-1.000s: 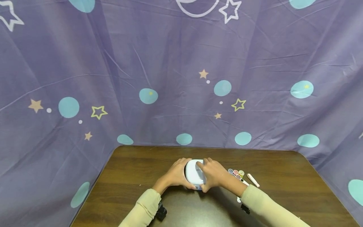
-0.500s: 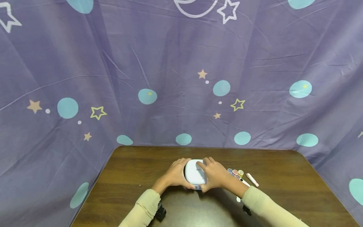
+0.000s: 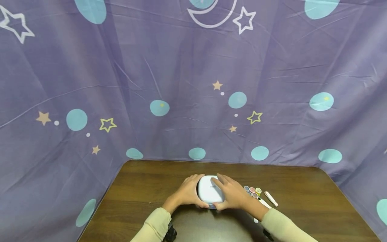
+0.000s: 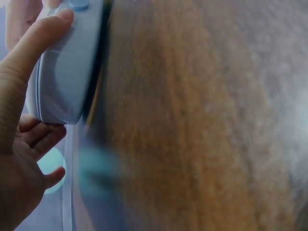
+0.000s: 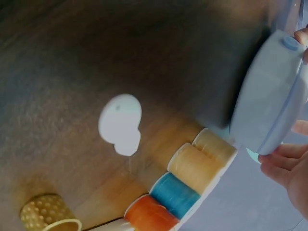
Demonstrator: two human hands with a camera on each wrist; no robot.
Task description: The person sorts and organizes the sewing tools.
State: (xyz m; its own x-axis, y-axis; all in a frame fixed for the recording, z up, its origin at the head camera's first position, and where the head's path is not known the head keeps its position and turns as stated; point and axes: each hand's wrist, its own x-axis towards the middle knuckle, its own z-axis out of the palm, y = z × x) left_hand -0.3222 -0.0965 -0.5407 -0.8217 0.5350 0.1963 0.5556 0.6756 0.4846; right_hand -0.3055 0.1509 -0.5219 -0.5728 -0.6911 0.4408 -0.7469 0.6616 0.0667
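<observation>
A closed, rounded case [image 3: 209, 190] with a white lid sits upright between both hands at the middle of the table. Curled round its left side, my left hand [image 3: 188, 192] has the thumb at the near edge, close to a round blue button [image 4: 79, 5] on the front wall. My right hand [image 3: 234, 195] grips the opposite side, thumb also at the front and index finger bent over the lid. In the right wrist view, fingertips of the right hand [image 5: 293, 175] lie at the far end of the case. What is inside it is hidden.
Right of the case lie several thread spools [image 5: 174, 195] in rows, a gold dimpled thimble [image 5: 49, 215] and a small white needle threader [image 5: 121, 124]. A slim white stick [image 3: 271, 199] lies beyond the spools. Behind the wooden table [image 3: 145, 181] hangs a purple patterned cloth [image 3: 193, 74].
The head view has tilted up a little, so everything sits lower in it. Both hands stay on the case; the right hand has shifted slightly right, and more of the lid shows.
</observation>
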